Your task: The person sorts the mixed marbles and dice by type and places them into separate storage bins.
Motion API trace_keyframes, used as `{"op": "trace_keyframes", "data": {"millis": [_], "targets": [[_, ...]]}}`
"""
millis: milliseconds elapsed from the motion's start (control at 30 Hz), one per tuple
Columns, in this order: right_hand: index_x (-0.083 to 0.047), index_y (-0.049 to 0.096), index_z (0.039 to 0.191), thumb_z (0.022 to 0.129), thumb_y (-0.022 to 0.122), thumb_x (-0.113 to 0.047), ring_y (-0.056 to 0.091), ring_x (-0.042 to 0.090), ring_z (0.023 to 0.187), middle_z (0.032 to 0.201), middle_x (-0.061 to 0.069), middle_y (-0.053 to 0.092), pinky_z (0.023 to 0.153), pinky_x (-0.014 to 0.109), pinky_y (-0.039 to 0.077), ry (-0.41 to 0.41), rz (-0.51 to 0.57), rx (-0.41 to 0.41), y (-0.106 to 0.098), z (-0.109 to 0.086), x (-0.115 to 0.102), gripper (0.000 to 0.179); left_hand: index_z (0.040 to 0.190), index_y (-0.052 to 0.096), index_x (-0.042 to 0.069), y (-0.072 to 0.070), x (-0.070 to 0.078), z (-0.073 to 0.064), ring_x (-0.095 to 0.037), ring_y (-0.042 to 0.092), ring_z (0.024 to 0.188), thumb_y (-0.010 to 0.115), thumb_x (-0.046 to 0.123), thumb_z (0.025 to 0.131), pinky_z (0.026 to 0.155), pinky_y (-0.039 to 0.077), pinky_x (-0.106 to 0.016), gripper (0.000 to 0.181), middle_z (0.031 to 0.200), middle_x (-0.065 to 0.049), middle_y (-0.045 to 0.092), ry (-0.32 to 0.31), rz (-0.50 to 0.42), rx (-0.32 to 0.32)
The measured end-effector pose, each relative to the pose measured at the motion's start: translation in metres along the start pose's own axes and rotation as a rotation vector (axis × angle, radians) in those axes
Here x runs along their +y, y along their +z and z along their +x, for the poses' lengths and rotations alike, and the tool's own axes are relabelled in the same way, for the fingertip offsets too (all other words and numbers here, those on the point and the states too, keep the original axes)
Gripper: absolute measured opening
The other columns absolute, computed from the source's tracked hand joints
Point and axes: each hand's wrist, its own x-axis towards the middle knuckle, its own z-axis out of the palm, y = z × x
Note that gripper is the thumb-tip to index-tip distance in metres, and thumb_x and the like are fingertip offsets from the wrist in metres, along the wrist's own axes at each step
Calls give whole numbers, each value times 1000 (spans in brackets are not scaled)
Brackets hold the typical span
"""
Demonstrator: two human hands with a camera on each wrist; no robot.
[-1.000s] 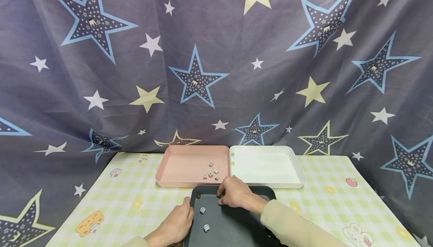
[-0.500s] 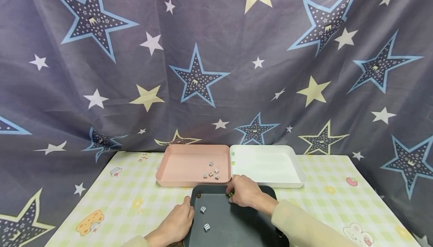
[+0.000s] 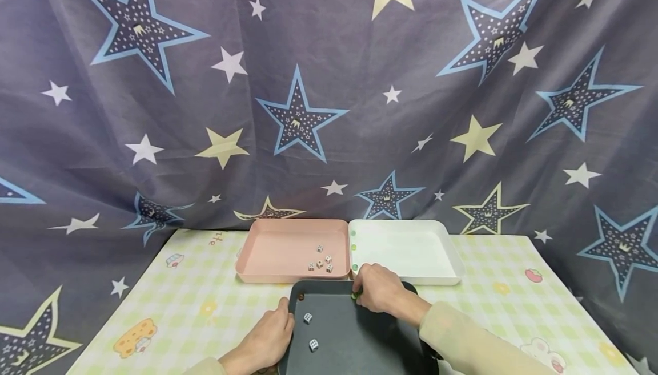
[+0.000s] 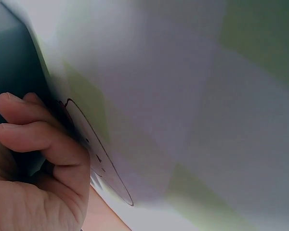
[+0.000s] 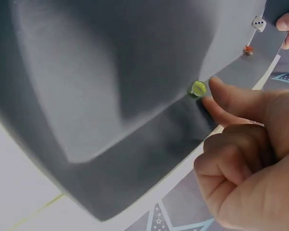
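Observation:
At the left rim of the dark grey tray (image 3: 360, 335), my left hand (image 3: 264, 338) grips the edge; its curled fingers (image 4: 29, 125) show against the tray's outer side. My right hand (image 3: 377, 288) reaches inside the far wall. In the right wrist view, its thumb and index fingertips stand just beside a green marble (image 5: 199, 88), with a small gap at the thumb, while the other fingers are curled. A reddish-brown marble (image 3: 301, 297) sits in the far left corner. Two white dice (image 3: 308, 318) (image 3: 314, 345) lie on the tray floor.
Behind the dark tray stand a pink tray (image 3: 277, 249) with several dice (image 3: 320, 264) and a white tray (image 3: 406, 249) with green marbles (image 3: 353, 247) along its left side. A checked cloth (image 3: 195, 318) covers the table. A star-patterned curtain (image 3: 329, 107) hangs behind.
My right hand has slid right along the dark tray's far wall, and the green marble has shifted slightly right too. My left hand stays at the rim.

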Motion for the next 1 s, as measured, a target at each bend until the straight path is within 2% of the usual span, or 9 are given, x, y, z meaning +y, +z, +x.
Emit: {"op": "trace_keyframes", "data": {"millis": [233,433,600,1000], "targets": [[-14,82,79,77,92,-4,69,16,76,76,-7,73,63,35,61,-13,27,-13,1,-1,1,14,109,49,-6,1,-1,0,-11,56,36,35,6,112,31,50,-32,19,62,-5,55,10,-16,-11],[-13,83,80,77,93,-7,68,15,75,77,-7,73,62,34,61,3,21,-24,0,1,2,12,111,49,-6,-1,-1,1,-11,60,47,36,6,112,40,52,-28,18,64,-4,55,20,10,2],[-14,82,78,77,94,-9,67,14,74,74,-9,72,62,34,61,-10,13,-17,0,4,3,13,112,49,-9,-2,0,2,-13,61,48,36,5,111,40,52,-29,19,64,-5,55,9,19,2],[-20,77,67,75,96,-10,58,6,63,68,-15,64,54,30,56,0,13,-46,4,3,-1,22,109,49,-5,0,0,0,-10,54,34,34,6,112,29,48,-32,19,60,-5,55,5,-9,-10]]}}
